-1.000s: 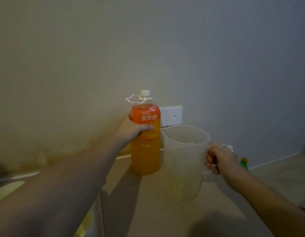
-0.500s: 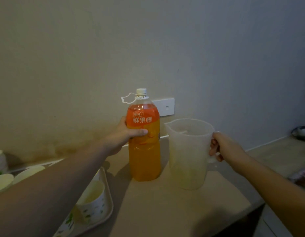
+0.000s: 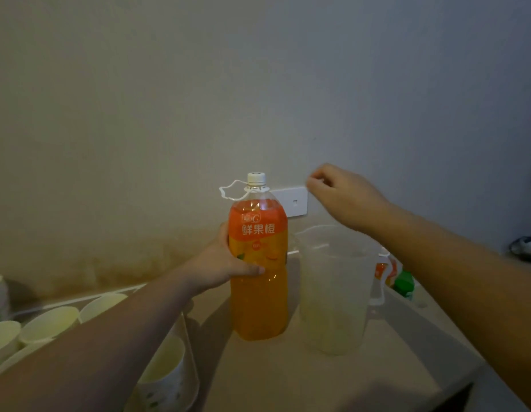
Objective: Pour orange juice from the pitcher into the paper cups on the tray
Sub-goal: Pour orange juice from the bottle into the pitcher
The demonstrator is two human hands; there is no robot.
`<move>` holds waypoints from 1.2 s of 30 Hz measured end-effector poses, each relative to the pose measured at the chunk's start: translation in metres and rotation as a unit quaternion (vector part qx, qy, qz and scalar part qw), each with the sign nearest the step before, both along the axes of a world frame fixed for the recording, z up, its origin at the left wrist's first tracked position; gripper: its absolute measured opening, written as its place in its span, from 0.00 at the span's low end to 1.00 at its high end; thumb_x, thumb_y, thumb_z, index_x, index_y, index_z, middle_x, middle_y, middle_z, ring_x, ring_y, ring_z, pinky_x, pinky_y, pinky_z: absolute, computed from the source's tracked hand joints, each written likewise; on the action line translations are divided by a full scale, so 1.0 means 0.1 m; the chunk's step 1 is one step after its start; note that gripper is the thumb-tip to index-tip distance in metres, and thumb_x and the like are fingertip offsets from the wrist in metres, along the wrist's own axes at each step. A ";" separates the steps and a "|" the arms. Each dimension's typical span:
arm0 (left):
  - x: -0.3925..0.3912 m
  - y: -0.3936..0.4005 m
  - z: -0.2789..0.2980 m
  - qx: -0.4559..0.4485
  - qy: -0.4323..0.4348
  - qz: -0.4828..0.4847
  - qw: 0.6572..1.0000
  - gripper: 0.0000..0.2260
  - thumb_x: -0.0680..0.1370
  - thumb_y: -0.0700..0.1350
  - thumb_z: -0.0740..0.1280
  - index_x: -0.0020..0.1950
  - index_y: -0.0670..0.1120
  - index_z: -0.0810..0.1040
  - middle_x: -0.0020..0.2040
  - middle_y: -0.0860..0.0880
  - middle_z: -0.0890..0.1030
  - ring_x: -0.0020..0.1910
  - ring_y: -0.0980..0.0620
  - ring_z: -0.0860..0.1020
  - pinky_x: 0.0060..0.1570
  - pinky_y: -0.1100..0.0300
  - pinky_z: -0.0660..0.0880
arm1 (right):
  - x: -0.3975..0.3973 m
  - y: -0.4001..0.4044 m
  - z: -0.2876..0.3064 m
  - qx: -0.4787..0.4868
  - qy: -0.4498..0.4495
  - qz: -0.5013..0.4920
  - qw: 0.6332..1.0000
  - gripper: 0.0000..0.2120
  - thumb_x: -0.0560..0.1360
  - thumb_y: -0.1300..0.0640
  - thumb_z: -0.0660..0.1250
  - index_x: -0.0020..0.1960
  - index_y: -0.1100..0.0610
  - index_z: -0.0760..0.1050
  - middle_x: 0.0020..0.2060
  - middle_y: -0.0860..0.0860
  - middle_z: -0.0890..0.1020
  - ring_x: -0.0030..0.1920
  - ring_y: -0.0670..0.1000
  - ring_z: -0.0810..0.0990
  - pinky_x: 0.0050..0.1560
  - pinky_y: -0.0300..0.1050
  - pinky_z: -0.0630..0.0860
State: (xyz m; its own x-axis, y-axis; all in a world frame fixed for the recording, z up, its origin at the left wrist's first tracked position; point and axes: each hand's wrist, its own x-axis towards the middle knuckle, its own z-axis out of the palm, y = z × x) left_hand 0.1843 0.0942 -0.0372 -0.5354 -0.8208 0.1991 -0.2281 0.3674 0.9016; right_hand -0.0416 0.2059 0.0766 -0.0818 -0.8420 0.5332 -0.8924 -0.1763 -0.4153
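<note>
Gripping the orange juice bottle (image 3: 258, 263) around its middle with my left hand (image 3: 225, 267), I hold it upright on the light table (image 3: 288, 379); my thumb wraps across the front under the label. The bottle is nearly full and its white cap (image 3: 256, 177) is on. My right hand (image 3: 344, 197) hangs in the air above and to the right of the cap, touching nothing, its fingers loosely curled with the fingertips drawn close together. Just right of the bottle stands the clear plastic pitcher (image 3: 332, 292), upright, with no juice visible in it. At the near left, partly hidden by my left forearm, a tray (image 3: 191, 361) holds white paper cups (image 3: 166, 370); more cups (image 3: 47, 322) sit farther left. On the far wall behind the bottle is a white wall plate (image 3: 291, 200). To the right, beyond the pitcher, smaller bottles (image 3: 402, 282) show in orange and green.
</note>
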 end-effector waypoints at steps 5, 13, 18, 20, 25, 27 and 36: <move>0.00 -0.05 -0.06 0.004 0.007 0.003 1.000 0.49 0.63 0.54 0.86 0.76 0.63 0.60 0.66 0.58 0.77 0.63 0.51 0.78 0.53 0.57 0.79 | 0.55 -0.40 0.29 0.070 0.085 0.054 0.992 0.23 0.81 0.36 0.55 0.68 0.49 0.70 0.57 0.49 0.78 0.53 0.49 0.75 0.50 0.47 0.74; 0.01 -0.04 -0.05 -0.011 -0.005 0.008 1.000 0.50 0.60 0.60 0.85 0.75 0.65 0.59 0.67 0.58 0.76 0.66 0.49 0.77 0.65 0.44 0.77 | 0.77 -0.72 0.43 0.066 0.205 -0.014 0.976 0.22 0.82 0.39 0.56 0.46 0.56 0.77 0.37 0.51 0.78 0.38 0.48 0.76 0.38 0.42 0.68; 0.01 -0.02 -0.02 -0.009 0.002 0.004 1.000 0.44 0.65 0.54 0.84 0.72 0.65 0.61 0.66 0.58 0.76 0.65 0.52 0.77 0.61 0.51 0.77 | 0.73 -0.70 0.46 0.095 0.193 0.036 0.976 0.15 0.83 0.43 0.56 0.54 0.54 0.71 0.41 0.50 0.76 0.41 0.48 0.75 0.42 0.44 0.72; 0.01 -0.03 -0.03 -0.007 0.001 0.004 1.000 0.46 0.64 0.56 0.84 0.74 0.64 0.60 0.66 0.58 0.76 0.65 0.51 0.77 0.63 0.48 0.77 | 0.72 -0.68 0.48 0.115 0.191 0.057 0.973 0.13 0.84 0.45 0.56 0.56 0.53 0.70 0.45 0.51 0.78 0.43 0.49 0.76 0.47 0.45 0.75; 0.02 -0.03 -0.04 -0.006 0.011 -0.002 1.000 0.52 0.57 0.61 0.85 0.74 0.66 0.60 0.67 0.58 0.77 0.66 0.50 0.77 0.65 0.41 0.76 | 0.69 -0.65 0.53 0.140 0.203 0.085 0.965 0.15 0.84 0.45 0.55 0.62 0.53 0.71 0.52 0.52 0.79 0.49 0.50 0.77 0.52 0.46 0.75; 0.01 -0.03 -0.04 -0.005 0.009 -0.003 1.000 0.51 0.58 0.61 0.85 0.74 0.66 0.60 0.67 0.58 0.77 0.66 0.51 0.77 0.65 0.41 0.77 | 0.69 -0.67 0.54 0.126 0.208 0.058 0.968 0.19 0.82 0.39 0.56 0.57 0.54 0.72 0.47 0.51 0.79 0.46 0.50 0.77 0.50 0.47 0.75; 0.00 -0.03 -0.04 -0.002 0.003 0.000 1.000 0.49 0.61 0.58 0.85 0.75 0.66 0.60 0.66 0.59 0.76 0.65 0.52 0.77 0.64 0.43 0.77 | 0.73 -0.62 0.61 0.174 0.243 0.103 0.949 0.07 0.84 0.49 0.55 0.57 0.52 0.68 0.52 0.54 0.79 0.50 0.54 0.78 0.53 0.49 0.75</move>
State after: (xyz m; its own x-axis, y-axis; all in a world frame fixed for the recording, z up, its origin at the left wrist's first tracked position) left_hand 0.1845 0.0915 -0.0412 -0.5339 -0.8200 0.2064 -0.2222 0.3716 0.9014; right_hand 0.0317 0.1439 0.1380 0.2877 -0.9454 0.1531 -0.9551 -0.2951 -0.0279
